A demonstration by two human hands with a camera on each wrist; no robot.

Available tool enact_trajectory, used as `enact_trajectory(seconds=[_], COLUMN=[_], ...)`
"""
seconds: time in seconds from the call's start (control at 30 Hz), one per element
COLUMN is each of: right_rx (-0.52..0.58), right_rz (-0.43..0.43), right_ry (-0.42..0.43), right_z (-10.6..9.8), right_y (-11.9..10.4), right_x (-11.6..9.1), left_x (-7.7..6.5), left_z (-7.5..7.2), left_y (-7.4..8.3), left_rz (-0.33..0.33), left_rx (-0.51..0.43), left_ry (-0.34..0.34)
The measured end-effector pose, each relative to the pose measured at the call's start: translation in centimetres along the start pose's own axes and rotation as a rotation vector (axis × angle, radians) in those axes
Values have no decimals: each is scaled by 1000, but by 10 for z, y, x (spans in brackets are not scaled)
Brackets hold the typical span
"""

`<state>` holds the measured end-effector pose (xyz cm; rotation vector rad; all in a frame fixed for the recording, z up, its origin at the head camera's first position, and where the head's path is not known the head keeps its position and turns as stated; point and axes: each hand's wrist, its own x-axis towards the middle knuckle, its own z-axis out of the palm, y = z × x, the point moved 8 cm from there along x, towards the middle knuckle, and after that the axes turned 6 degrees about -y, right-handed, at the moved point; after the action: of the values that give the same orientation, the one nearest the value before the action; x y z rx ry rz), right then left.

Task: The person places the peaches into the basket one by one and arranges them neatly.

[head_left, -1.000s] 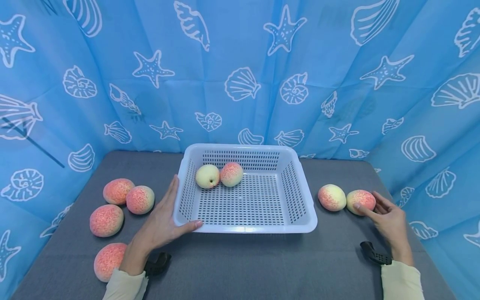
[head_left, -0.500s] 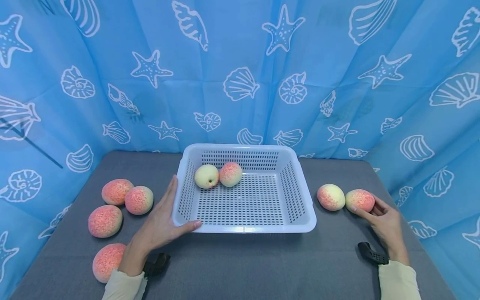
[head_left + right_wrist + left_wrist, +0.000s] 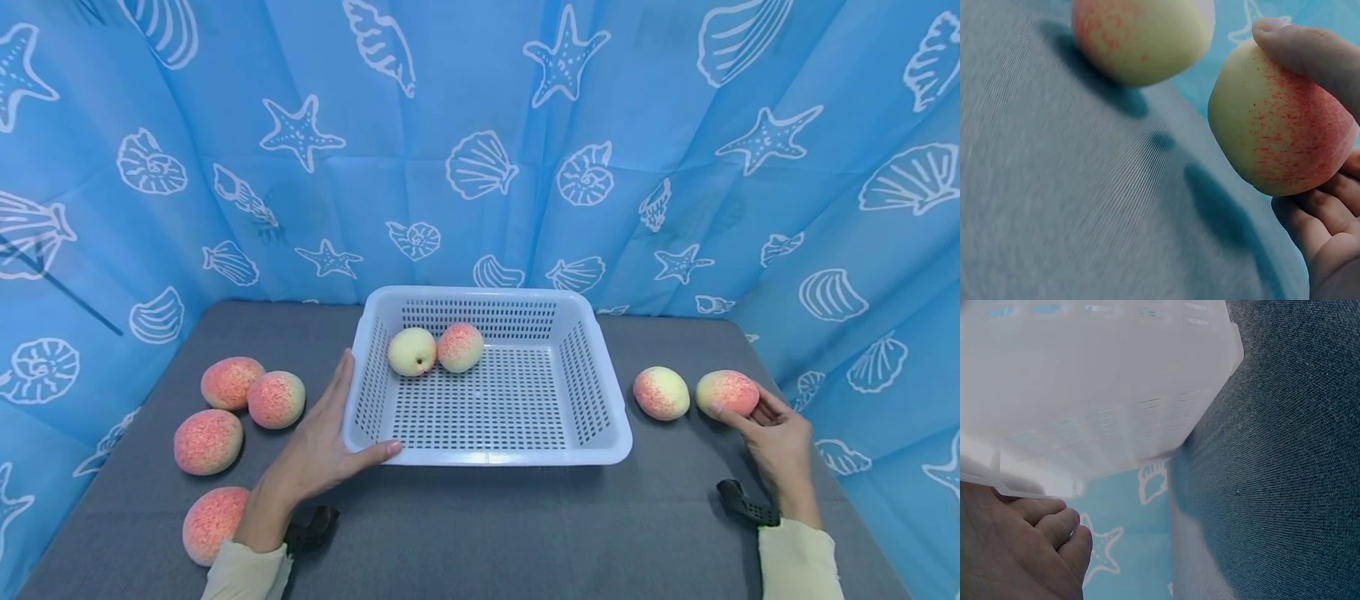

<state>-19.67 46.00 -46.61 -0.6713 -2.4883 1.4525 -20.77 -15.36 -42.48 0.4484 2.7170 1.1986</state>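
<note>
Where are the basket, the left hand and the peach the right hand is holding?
Basket (image 3: 487, 457): head view, on its near rim.
Left hand (image 3: 318, 442): head view, on the back of the hand.
Held peach (image 3: 1282, 125): right wrist view, middle of its side.

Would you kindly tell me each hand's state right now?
Left hand: open, resting on the basket at its near left corner.
Right hand: holding a peach between thumb and fingers.

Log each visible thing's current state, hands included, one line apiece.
Basket: upright on the table
Two peaches in basket: side by side
Left hand: resting against the basket's near left corner
Held peach: off the table
Right hand: holding that peach
Other right-side peach: on the table, untouched
Four left-side peaches: on the table, one partly hidden
Curtain: hanging behind
</note>
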Motion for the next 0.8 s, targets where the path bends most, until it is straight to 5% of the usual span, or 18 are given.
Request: enact_trajectory(seconds=[0.2, 0.6, 0.8], right_rx=[67, 495, 537], right_rz=[-53, -249, -278], right_ry=[29, 29, 19], right_z=[-6, -18, -18], right_y=[-18, -70, -87], right_x=[-5, -26, -33], left_x=[0, 1, 0], left_z=[-1, -1, -1], left_y=[1, 0, -1], left_rz=[10, -3, -6], left_rx=[-4, -1, 1], left_ry=[-1, -7, -8])
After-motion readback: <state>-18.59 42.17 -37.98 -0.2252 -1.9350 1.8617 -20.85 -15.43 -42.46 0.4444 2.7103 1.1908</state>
